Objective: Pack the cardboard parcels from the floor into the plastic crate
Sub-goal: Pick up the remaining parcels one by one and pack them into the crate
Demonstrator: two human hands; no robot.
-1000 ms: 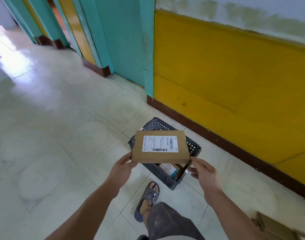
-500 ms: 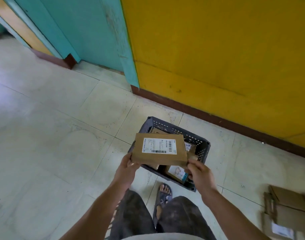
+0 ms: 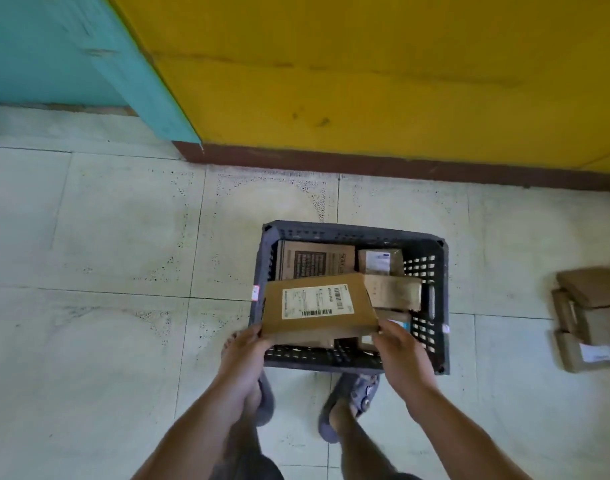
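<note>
— Two hands on one parcel, seen from the head camera?

— Yes. The left hand (image 3: 246, 351) grips the near left corner of the flat parcel (image 3: 319, 308), fingers closed on its edge. The right hand (image 3: 398, 353) pinches the near right corner.

— Where is that parcel?

— Over the near left part of the plastic crate (image 3: 355, 229), tilted, with its white barcode label facing up. I cannot tell whether its underside touches the load below.

— What is in the crate?

— A printed box (image 3: 310, 261) lies at the far left, with a small labelled box (image 3: 379, 261) just beside it on the right. A plain brown parcel (image 3: 395, 291) lies in front of that one, partly under the held parcel's right edge. More cardboard shows below, too hidden to tell apart.

— And the crate itself?

— Dark grey with perforated walls. It stands on the pale tiled floor (image 3: 106, 237) near a yellow wall (image 3: 365, 64) with brown skirting (image 3: 400, 168). The person's sandals (image 3: 355, 396) are just beside its near wall.

— Any parcels on the floor?

— A pile of cardboard parcels (image 3: 590, 323) lies well apart to the right, blurred.
</note>
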